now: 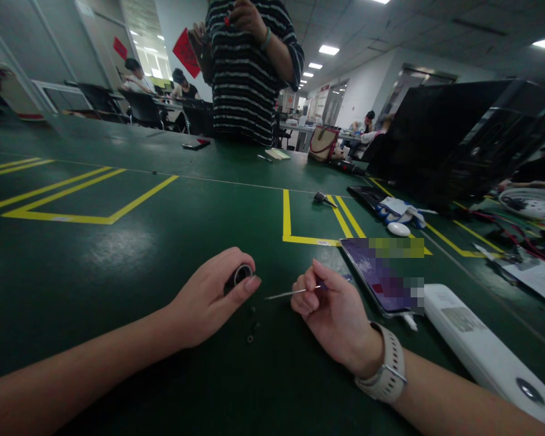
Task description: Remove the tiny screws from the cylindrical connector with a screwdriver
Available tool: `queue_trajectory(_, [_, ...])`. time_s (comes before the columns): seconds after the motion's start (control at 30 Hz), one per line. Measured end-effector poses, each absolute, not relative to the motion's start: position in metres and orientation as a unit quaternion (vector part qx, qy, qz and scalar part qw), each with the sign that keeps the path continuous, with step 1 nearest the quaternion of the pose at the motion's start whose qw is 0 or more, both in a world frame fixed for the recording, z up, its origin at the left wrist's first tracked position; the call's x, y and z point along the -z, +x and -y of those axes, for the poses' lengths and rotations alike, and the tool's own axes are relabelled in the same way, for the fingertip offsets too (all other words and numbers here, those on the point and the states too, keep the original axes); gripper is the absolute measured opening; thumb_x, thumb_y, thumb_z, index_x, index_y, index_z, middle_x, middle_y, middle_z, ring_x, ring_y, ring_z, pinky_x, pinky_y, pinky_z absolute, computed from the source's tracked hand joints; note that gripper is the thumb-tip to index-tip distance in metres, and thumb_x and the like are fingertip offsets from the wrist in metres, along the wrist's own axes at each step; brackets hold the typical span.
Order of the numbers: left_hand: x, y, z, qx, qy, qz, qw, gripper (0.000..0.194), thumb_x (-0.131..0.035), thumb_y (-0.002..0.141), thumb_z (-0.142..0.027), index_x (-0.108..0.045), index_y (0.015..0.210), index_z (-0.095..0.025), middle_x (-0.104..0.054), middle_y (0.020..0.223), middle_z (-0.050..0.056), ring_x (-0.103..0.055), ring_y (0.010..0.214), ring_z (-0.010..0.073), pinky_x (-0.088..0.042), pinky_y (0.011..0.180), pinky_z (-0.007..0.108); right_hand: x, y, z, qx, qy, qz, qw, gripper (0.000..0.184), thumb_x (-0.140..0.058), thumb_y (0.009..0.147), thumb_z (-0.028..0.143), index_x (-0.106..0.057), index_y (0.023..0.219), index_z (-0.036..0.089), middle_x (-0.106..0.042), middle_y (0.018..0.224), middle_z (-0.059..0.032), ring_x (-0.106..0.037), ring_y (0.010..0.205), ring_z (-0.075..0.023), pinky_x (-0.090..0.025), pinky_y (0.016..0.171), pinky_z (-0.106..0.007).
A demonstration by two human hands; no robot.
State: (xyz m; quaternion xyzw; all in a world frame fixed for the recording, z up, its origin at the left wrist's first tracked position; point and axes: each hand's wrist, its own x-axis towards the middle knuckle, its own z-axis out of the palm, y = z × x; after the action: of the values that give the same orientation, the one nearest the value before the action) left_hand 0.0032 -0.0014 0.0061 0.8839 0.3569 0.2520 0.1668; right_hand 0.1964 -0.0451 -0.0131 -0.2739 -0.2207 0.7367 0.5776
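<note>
My left hand (213, 297) is closed around a short black cylinder (241, 275), its round hollow end tilted up toward me. In my right hand (329, 309), a slim screwdriver (281, 295) is pinched between thumb and fingers. Its thin metal shaft points left at the cylinder, a small gap apart, and most of its bluish handle is hidden by the hand. On the green table below the cylinder lie a small dark ring-like piece (249, 339) and a couple of other tiny dark pieces (253, 309).
Right of my right hand lie a phone (379, 281) with a cable and a long white device (485, 351). Farther off are a dark metal-tipped part (323, 198), gloves (399, 211) and a large black monitor (440, 139). A person in a striped shirt (249, 79) stands across the table.
</note>
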Motion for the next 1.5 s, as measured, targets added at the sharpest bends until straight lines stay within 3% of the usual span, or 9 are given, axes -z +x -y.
queue_trajectory(0.3, [-0.009,0.004,0.004,-0.277,0.858,-0.358,0.242,0.021,-0.034,0.087,-0.028,-0.051,0.09,-0.017,-0.051,0.082,0.002,-0.05,0.075,0.0169,-0.041,0.066,0.03,0.012,0.195,0.047,-0.718,-0.303,0.264,0.569,0.031,-0.047,0.085,0.037,-0.065,0.074,0.014,-0.059,0.058,-0.0009,-0.051,0.055,-0.01,-0.038,0.057,-0.023])
queue_trajectory(0.43, [-0.004,0.005,0.004,-0.325,0.844,-0.372,0.206,0.02,-0.042,0.08,-0.019,-0.049,0.099,-0.017,-0.053,0.09,0.003,-0.051,0.082,0.0181,-0.044,0.072,0.032,0.011,0.191,0.055,-0.632,-0.371,0.411,0.543,0.024,-0.052,0.084,0.034,-0.067,0.081,0.015,-0.067,0.078,-0.0048,-0.058,0.073,-0.0141,-0.043,0.068,-0.027])
queue_trajectory(0.6, [0.004,0.006,-0.002,-0.345,0.855,-0.369,0.115,0.023,-0.047,0.081,-0.019,-0.051,0.103,-0.019,-0.054,0.101,0.007,-0.051,0.095,0.0217,-0.044,0.082,0.038,0.004,0.187,0.063,-0.427,-0.478,0.621,0.451,0.019,-0.054,0.083,0.025,-0.067,0.076,0.014,-0.067,0.076,-0.0045,-0.06,0.072,-0.0151,-0.044,0.068,-0.028])
queue_trajectory(0.73, [0.008,0.003,-0.005,-0.331,0.862,-0.375,0.075,0.027,-0.051,0.08,-0.019,-0.056,0.106,-0.022,-0.052,0.104,0.007,-0.05,0.099,0.0234,-0.045,0.081,0.038,0.003,0.185,0.062,-0.414,-0.496,0.64,0.414,0.02,-0.051,0.084,0.024,-0.067,0.076,0.014,-0.067,0.074,-0.0041,-0.06,0.069,-0.0152,-0.046,0.063,-0.027])
queue_trajectory(0.87, [0.012,0.003,-0.005,-0.313,0.858,-0.379,0.151,0.032,-0.05,0.08,-0.016,-0.056,0.111,-0.024,-0.052,0.106,0.005,-0.055,0.091,0.0186,-0.049,0.073,0.031,0.005,0.185,0.061,-0.402,-0.489,0.659,0.406,0.019,-0.05,0.085,0.022,-0.067,0.079,0.014,-0.068,0.078,-0.0041,-0.062,0.073,-0.015,-0.047,0.067,-0.028])
queue_trajectory(1.07, [0.014,0.005,-0.009,-0.333,0.828,-0.386,0.234,0.033,-0.051,0.079,-0.018,-0.058,0.11,-0.025,-0.06,0.105,0.003,-0.058,0.097,0.0196,-0.05,0.081,0.034,0.006,0.186,0.061,-0.35,-0.469,0.707,0.399,0.018,-0.05,0.085,0.02,-0.067,0.079,0.016,-0.068,0.078,-0.0026,-0.062,0.075,-0.0134,-0.046,0.071,-0.027])
queue_trajectory(1.27, [0.005,0.009,-0.004,-0.353,0.711,-0.421,0.439,0.043,-0.053,0.069,-0.01,-0.057,0.11,-0.019,-0.064,0.107,0.005,-0.061,0.101,0.0192,-0.048,0.09,0.035,-0.001,0.19,0.063,-0.296,-0.494,0.734,0.36,0.025,-0.05,0.085,0.018,-0.061,0.063,0.017,-0.064,0.067,0.0004,-0.059,0.065,-0.0118,-0.043,0.062,-0.026])
queue_trajectory(1.5, [-0.003,0.013,0.002,-0.37,0.604,-0.456,0.54,0.044,-0.059,0.069,-0.016,-0.056,0.113,-0.017,-0.067,0.109,0.005,-0.06,0.105,0.02,-0.045,0.095,0.034,0.005,0.186,0.065,-0.3,-0.455,0.735,0.404,0.02,-0.047,0.087,0.018,-0.063,0.077,0.016,-0.065,0.075,-0.0024,-0.059,0.072,-0.0136,-0.045,0.069,-0.029])
